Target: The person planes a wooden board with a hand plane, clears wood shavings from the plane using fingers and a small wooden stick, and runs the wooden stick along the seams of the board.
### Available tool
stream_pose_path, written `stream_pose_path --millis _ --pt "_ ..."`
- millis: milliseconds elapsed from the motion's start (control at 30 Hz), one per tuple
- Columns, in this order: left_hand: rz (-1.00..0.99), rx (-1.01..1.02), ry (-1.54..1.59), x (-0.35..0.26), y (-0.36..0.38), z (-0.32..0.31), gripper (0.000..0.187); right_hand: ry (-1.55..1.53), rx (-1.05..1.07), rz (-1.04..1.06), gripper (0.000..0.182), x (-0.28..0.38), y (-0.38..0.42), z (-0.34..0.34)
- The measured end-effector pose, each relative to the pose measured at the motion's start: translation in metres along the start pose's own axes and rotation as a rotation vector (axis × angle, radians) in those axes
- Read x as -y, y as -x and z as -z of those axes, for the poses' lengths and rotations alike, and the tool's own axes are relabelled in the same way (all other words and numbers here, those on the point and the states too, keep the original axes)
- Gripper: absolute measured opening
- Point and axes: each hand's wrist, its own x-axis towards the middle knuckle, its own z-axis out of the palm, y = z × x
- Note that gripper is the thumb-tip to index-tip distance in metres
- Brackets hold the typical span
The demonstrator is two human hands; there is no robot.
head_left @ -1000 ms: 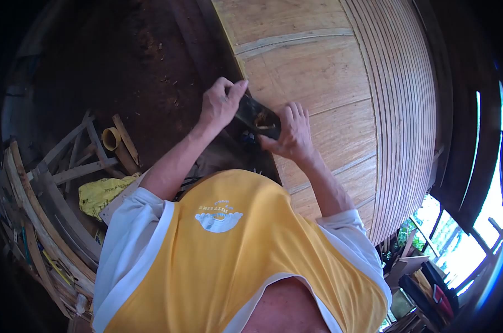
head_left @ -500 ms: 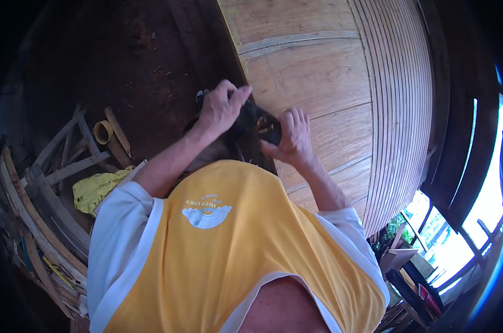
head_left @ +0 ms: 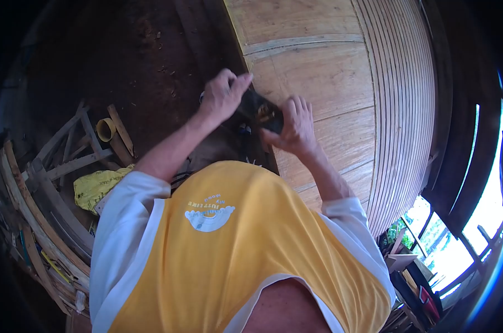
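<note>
My left hand point(head_left: 223, 95) has its fingers bent, gripping the upper left end of a dark, flat piece with yellowish marks point(head_left: 268, 114). At the other end, my right hand point(head_left: 296, 125) pinches the same piece, thumb below and fingers above. The piece is dim, and its kind cannot be made out. It is over the left edge of a wooden panel point(head_left: 318, 77), which has smooth boards and a ribbed strip along its right side.
To the left are a wooden frame point(head_left: 76, 164), a yellow tube point(head_left: 105, 130), a yellow sack point(head_left: 99, 188) and curved wood strips point(head_left: 40, 216). Dark floor point(head_left: 135, 72) lies beyond. Scrap wood and a red-and-black object point(head_left: 428, 302) are at the lower right.
The view has shifted slightly, so the panel appears a little farther right. Both hands keep hold of the dark piece and have moved only slightly.
</note>
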Motion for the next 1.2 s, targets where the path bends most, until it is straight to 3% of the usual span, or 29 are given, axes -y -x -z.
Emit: stream_pose_path --millis 33,100,267,367,500,567,667,767,833,900,1000,1100,1200 --pt "0.095 0.076 -0.072 -0.009 0.021 -0.001 0.05 -0.016 0.016 -0.001 0.063 0.001 0.008 0.004" --pt "0.103 0.04 -0.008 -0.008 0.025 -0.005 0.054 -0.053 0.043 -0.027 0.064 0.005 0.019 0.006" --pt "0.089 -0.102 -0.139 -0.006 -0.115 0.028 0.068 0.03 -0.17 0.049 0.06 -0.032 -0.108 -0.015" --pt "0.095 -0.139 -0.069 -0.026 -0.149 0.068 0.061 0.004 -0.215 0.072 0.06 -0.012 -0.158 -0.003" --pt "0.078 -0.117 -0.065 -0.03 -0.121 0.12 0.054 -0.183 -0.118 0.074 0.06 0.027 -0.167 -0.003" --pt "0.239 0.033 0.033 -0.036 -0.096 0.147 0.046 -0.331 -0.028 -0.005 0.058 0.046 -0.168 -0.006" --pt "0.377 0.164 0.544 -0.023 -0.074 0.175 0.046 -0.719 0.244 -0.302 0.057 0.068 -0.161 -0.009" --pt "0.335 0.193 1.073 -0.018 -0.076 0.193 0.06 -1.241 0.446 -0.6 0.056 0.075 -0.171 -0.013" --pt "0.334 0.255 1.178 -0.023 -0.084 0.194 0.068 -1.629 0.548 -0.745 0.056 0.083 -0.179 -0.022" --pt "0.351 0.352 1.241 -0.03 -0.095 0.197 0.066 -1.549 0.477 -0.726 0.056 0.092 -0.192 -0.023" --pt "0.335 0.167 1.187 0.023 -0.129 0.188 0.056 -1.113 0.339 -0.592 0.061 0.089 -0.216 -0.009" --pt "-0.091 0.044 -0.005 0.041 -0.167 0.176 0.045 -0.934 0.157 -0.632 0.066 0.051 -0.222 0.01" --pt "-0.632 0.014 -0.606 0.008 -0.218 0.161 0.059 -0.829 -0.131 -0.743 0.063 0.004 -0.232 0.022"
